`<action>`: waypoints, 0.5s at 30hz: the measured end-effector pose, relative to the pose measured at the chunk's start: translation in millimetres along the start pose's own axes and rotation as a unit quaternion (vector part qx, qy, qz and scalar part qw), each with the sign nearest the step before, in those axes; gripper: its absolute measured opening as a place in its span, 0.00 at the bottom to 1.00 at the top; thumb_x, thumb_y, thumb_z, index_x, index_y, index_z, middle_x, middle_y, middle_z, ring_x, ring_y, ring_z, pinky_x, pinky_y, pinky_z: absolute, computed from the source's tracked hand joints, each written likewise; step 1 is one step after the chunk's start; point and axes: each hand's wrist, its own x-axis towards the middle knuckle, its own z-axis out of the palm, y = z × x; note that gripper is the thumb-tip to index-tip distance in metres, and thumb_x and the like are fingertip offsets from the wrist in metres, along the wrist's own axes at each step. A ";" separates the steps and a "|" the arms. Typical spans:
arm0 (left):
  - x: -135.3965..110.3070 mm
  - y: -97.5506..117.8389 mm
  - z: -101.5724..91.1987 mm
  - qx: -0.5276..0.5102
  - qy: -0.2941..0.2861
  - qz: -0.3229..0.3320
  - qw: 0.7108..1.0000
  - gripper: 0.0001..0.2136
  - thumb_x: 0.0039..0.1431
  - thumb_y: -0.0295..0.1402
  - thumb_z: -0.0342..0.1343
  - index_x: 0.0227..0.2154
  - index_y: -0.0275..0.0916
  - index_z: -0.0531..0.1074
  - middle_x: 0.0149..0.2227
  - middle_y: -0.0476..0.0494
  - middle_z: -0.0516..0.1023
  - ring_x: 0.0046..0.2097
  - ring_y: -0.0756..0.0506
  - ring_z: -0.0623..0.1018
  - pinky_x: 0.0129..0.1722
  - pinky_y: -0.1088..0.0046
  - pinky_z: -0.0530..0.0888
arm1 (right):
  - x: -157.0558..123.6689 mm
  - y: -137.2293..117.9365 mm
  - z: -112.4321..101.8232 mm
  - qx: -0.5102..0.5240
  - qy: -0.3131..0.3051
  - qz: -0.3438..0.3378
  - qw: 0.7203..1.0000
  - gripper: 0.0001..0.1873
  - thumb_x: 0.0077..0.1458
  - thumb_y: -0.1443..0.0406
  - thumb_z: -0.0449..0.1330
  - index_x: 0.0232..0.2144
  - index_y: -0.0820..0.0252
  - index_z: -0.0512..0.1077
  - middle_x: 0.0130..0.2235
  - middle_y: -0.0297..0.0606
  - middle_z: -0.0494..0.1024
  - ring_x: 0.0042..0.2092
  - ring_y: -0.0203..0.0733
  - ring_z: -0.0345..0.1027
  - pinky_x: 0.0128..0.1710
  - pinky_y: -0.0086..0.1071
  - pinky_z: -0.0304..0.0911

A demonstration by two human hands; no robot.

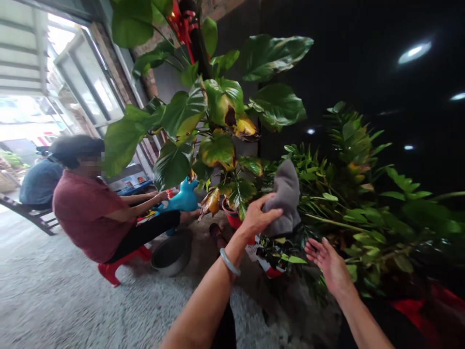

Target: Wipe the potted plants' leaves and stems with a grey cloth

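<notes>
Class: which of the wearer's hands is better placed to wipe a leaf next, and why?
Probably the left hand: it grips the grey cloth close to the leaves. The right hand is open and empty, lower down, likelier to steady a leaf.

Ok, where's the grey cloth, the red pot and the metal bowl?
grey cloth (285,191), head view, middle of the bunched fabric.
red pot (233,220), head view, its rim under the leaves.
metal bowl (170,256), head view, its outer wall.

A grey cloth — soft, bunched — stands upright against the plant's green leaves.
</notes>
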 end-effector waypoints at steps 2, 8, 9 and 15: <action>-13.0 -16.3 4.9 0.132 -0.098 -0.059 0.985 0.25 0.44 0.36 0.63 0.49 0.41 0.75 0.49 0.44 0.78 0.52 0.37 0.74 0.55 0.62 0.67 | -0.9 0.4 -0.6 -0.003 0.001 0.003 1.000 0.20 0.37 0.47 0.64 0.24 0.56 0.77 0.26 0.39 0.81 0.31 0.47 0.75 0.31 0.37 0.68; -31.3 -11.5 -17.6 0.023 -0.262 -0.118 0.957 0.27 0.42 0.40 0.65 0.49 0.40 0.75 0.44 0.47 0.80 0.48 0.39 0.76 0.47 0.68 0.72 | -1.4 -0.4 -5.7 -0.004 -0.002 0.013 1.000 0.20 0.35 0.47 0.65 0.22 0.58 0.78 0.25 0.40 0.81 0.28 0.46 0.74 0.31 0.38 0.68; -25.2 -3.7 -21.4 -0.019 -0.216 -0.098 0.971 0.28 0.42 0.40 0.64 0.50 0.39 0.74 0.44 0.47 0.80 0.48 0.40 0.76 0.47 0.69 0.72 | -0.9 -0.6 -5.5 -0.003 -0.005 0.011 1.000 0.20 0.34 0.47 0.65 0.23 0.58 0.78 0.25 0.40 0.81 0.29 0.47 0.74 0.31 0.38 0.68; 5.3 2.0 -14.1 -0.032 0.007 0.001 0.999 0.26 0.47 0.38 0.61 0.52 0.39 0.73 0.50 0.44 0.77 0.51 0.40 0.75 0.51 0.67 0.70 | 2.5 1.6 2.5 -0.006 -0.013 0.003 1.000 0.20 0.33 0.49 0.66 0.23 0.59 0.77 0.27 0.42 0.81 0.32 0.47 0.75 0.31 0.35 0.68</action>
